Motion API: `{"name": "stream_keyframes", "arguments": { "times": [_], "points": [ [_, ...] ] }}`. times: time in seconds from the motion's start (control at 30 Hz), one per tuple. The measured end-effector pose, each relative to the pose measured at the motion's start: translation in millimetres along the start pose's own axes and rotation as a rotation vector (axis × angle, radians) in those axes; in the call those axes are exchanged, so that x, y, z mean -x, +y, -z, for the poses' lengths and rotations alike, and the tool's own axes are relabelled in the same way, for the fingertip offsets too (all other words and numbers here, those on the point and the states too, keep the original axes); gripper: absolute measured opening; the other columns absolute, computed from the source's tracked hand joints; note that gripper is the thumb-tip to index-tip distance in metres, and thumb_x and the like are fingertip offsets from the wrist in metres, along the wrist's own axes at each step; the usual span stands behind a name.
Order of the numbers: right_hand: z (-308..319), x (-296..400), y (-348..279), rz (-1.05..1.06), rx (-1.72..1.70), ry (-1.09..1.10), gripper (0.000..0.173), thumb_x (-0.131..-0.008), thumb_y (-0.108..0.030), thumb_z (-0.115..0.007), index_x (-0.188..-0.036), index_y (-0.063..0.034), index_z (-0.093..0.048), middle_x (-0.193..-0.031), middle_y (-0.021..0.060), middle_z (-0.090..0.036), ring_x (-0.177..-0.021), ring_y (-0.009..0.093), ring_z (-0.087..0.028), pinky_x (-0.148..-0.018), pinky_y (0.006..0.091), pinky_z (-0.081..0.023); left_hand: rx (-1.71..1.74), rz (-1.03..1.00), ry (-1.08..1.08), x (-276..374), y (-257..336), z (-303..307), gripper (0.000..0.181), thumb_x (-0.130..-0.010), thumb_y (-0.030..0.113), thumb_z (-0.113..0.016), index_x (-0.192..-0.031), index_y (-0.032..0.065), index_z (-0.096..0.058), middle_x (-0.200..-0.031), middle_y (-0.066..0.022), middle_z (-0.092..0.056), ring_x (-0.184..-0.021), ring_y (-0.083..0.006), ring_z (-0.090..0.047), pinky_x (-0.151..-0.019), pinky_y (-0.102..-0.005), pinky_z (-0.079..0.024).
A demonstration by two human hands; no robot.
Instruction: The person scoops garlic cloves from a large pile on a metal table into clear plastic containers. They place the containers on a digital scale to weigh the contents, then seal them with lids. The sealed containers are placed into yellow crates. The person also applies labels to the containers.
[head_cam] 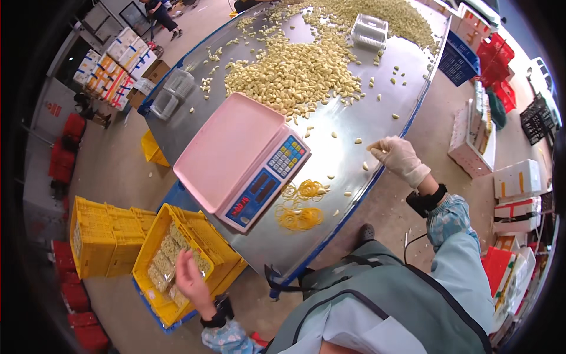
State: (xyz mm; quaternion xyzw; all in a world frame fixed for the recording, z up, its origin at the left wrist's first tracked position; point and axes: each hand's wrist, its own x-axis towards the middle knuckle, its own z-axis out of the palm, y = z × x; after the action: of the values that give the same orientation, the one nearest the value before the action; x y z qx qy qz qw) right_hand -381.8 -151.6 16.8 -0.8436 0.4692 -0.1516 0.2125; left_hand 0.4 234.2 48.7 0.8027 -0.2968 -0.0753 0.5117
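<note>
My left hand (192,281) is bare and hovers over the yellow plastic crate (140,265), its fingers loosely extended with nothing visible in them. Clear packs of peeled garlic cloves (161,265) lie inside that crate. My right hand (400,159), in a pale glove, hangs over the near edge of the metal table (261,248). Its fingertips are bunched; whether they pinch a clove is unclear. Nearby are loose cloves and yellow rubber bands (305,217). A digital scale (234,150) with a bare pink pan stands between my hands. Beyond it spreads a heap of peeled garlic cloves (296,75).
Clear plastic clamshell boxes (172,95) sit at the table's left edge, and another clear box (370,32) stands at the far right. Yellow crates (95,239) stand at left. Foam boxes (517,179) line the right side. People (161,15) are in the background.
</note>
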Motion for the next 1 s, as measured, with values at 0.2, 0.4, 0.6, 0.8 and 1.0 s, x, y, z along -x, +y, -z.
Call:
{"name": "stream_keyframes", "arguments": {
  "times": [0.2, 0.4, 0.6, 0.8, 1.0],
  "points": [
    [20.5, -16.4, 84.1, -0.045, -0.181, -0.001, 0.02, -0.086, -0.03, -0.071, -0.092, -0.0121, -0.076, -0.084, 0.0116, -0.069, -0.081, 0.028, -0.064, -0.073, 0.0378, -0.051, -0.326, -0.474, -0.867, 14.2, 116.3, -258.0, 0.066, -0.089, 0.032, -0.066, -0.142, 0.0016, -0.041, -0.143, -0.0254, -0.041, -0.133, -0.038, -0.042, -0.109, -0.0417, -0.036],
    [48.0, -62.2, 149.2, 0.068, -0.212, 0.065, 0.025, -0.086, -0.031, -0.067, -0.103, -0.0131, -0.073, -0.095, 0.0128, -0.071, -0.091, 0.03, -0.067, -0.08, 0.0394, -0.052, -0.815, -0.352, -0.894, 0.1, 78.0, -447.4, 0.1, -0.082, 0.064, -0.062, -0.154, 0.0102, -0.02, -0.156, -0.0314, -0.007, -0.142, -0.055, -0.008, -0.114, -0.0607, -0.015],
    [69.1, -153.1, 203.0, 0.282, 0.303, 0.017, 0.064, -0.079, -0.04, -0.072, -0.133, -0.0117, -0.052, -0.122, 0.0199, -0.059, -0.117, 0.041, -0.052, -0.098, 0.0443, -0.043, -0.699, -0.604, -0.713, -15.7, 65.1, -536.1, 0.1, -0.081, 0.069, -0.058, -0.155, 0.0125, -0.02, -0.158, -0.0284, -0.004, -0.144, -0.0514, -0.003, -0.111, -0.067, -0.009],
    [60.0, -263.3, 231.0, 0.999, 0.6, -0.439, 0.091, -0.07, -0.06, -0.074, -0.143, -0.014, -0.044, -0.147, 0.0171, -0.041, -0.138, 0.038, -0.034, -0.111, 0.0487, -0.032, -0.501, -0.912, -0.758, -69.1, 98.0, -611.0, 0.085, -0.085, 0.062, -0.058, -0.15, 0.0143, -0.031, -0.156, -0.0256, -0.014, -0.145, -0.047, -0.01, -0.112, -0.0651, -0.013],
    [25.4, -343.8, 241.1, 1.255, 0.255, -0.471, 0.064, -0.076, -0.053, -0.071, -0.126, -0.0162, -0.058, -0.14, 0.012, -0.05, -0.12, 0.035, -0.052, -0.099, 0.0476, -0.044, -0.498, -1.097, -0.867, -106.7, 115.0, -649.1, 0.063, -0.087, 0.049, -0.06, -0.141, 0.018, -0.047, -0.155, -0.0226, -0.022, -0.146, -0.041, -0.015, -0.114, -0.061, -0.013]
  ]
}}
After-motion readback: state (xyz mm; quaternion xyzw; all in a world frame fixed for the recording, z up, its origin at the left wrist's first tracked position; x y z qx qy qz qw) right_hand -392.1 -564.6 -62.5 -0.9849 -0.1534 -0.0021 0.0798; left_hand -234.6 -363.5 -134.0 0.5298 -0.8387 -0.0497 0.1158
